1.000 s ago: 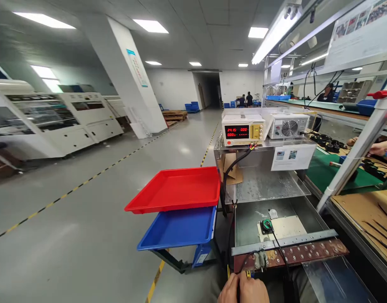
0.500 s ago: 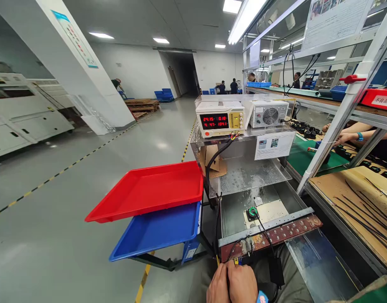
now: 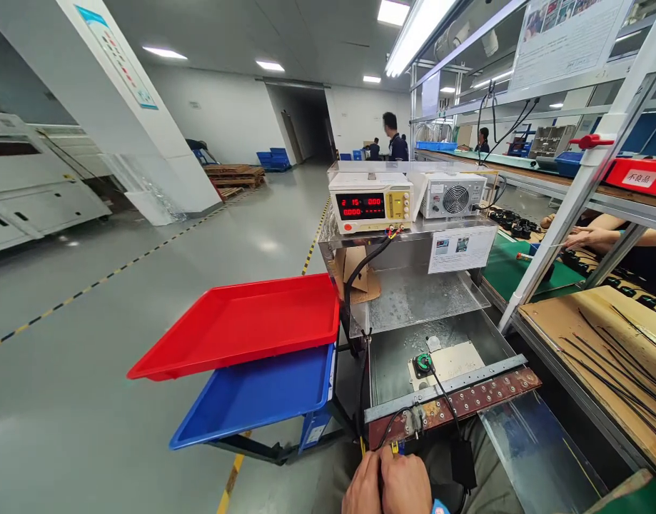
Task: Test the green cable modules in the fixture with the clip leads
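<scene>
My left hand [image 3: 361, 487] and my right hand [image 3: 406, 482] are side by side at the bottom, fingers curled and pressed together. Just beyond the fingers show a yellow wire [image 3: 362, 447] and a small yellow-and-blue piece [image 3: 396, 447]; what the fingertips grip is hidden. In front lies a metal tank [image 3: 384, 371] with a reddish-brown terminal strip [image 3: 480, 394] along its near edge. Inside sits a round device with a green ring [image 3: 422, 363] beside a pale plate [image 3: 456, 360]. Its black cable crosses the strip to a black box [image 3: 463, 462].
A power supply [image 3: 370, 203] with red digits stands behind the tank, beside a grey unit with a fan [image 3: 456, 198]. On the left, a red tray [image 3: 242, 325] overlaps a blue tray [image 3: 253, 396]. Black cables [image 3: 611, 357] lie on a board at right, near a co-worker's hands [image 3: 587, 237].
The power supply's current reading has dropped from 0.18 to 0.00, and its lower digits read 0.000. My hands stay together at nearly the same place. The view has shifted slightly.
</scene>
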A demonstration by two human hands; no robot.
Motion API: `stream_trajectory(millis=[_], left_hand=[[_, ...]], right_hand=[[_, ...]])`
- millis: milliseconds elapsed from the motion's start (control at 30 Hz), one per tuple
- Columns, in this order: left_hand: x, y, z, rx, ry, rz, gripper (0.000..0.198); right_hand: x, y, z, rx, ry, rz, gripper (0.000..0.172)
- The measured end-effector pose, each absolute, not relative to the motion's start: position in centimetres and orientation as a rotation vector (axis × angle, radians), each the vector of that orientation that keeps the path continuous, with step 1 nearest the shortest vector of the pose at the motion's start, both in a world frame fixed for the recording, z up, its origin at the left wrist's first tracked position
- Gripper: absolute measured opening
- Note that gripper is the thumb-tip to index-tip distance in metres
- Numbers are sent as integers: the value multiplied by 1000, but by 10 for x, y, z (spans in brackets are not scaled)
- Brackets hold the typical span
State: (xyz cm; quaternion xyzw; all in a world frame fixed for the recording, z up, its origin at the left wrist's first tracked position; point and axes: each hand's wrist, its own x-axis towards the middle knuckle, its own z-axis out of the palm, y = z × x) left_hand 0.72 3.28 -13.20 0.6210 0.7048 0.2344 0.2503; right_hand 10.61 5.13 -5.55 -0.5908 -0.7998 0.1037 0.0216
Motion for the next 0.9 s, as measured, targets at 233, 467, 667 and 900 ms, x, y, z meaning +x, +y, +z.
stream_trajectory(millis=[233, 467, 667, 900], left_hand=[[9, 33, -116, 1721, 1957, 515, 41], [14, 28, -83, 1729, 1865, 572, 40], [16, 26, -74, 1716, 1840, 640, 38], [16, 24, -69, 1721, 1828, 670, 35]], right_hand=[[110, 51, -57, -1806, -2481, 318, 19], [124, 47, -55, -1787, -2302, 363, 14], [131, 47, -53, -1706, -2274, 413, 16], [133, 55, -57, -1668, -2316, 460, 13]])
